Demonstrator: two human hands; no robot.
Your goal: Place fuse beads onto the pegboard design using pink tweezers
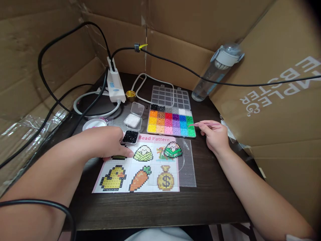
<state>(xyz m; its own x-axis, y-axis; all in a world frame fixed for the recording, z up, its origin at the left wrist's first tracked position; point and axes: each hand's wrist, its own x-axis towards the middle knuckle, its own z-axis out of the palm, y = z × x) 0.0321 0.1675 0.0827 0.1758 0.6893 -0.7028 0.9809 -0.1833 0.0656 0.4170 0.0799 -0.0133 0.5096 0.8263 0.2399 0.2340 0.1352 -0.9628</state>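
Tweezers (210, 124) at green beads (191, 130), within cardboard walls (175, 42)

Nearest, a smooth black cable (37, 202) lies across the view of the left forearm. Beyond it on the dark wood-grain table (150, 211) lies a glossy pattern sheet (152, 167) printed with blocky pictures, among them a duck, a carrot and a money bag. A clear, finely gridded pegboard (187, 170) overlaps its right side, bearing a bumpy green-and-white bead figure (172, 150) edged in black.

The left hand (114, 144) hides much of the sheet's upper-left picture; its thumb stretches out beside the rice-ball print, and its other fingers, mostly hidden, sit by a small square box of black beads (130, 143), their grip impossible to tell. Right of the sheet, the right hand (214, 134) pinches the slim pink tweezers, tips at the green compartments of the rectangular plastic bead case (170, 135).

Left of the case stand a clear box of white beads (140, 124) and a round white dish (94, 123), partly blocked by the left arm. Farther off are the case's transparent lid (170, 97), a shiny gold cup (130, 96), a white power strip (115, 85) and a leaning clear bottle (213, 75), crossed by another black cord (170, 61).
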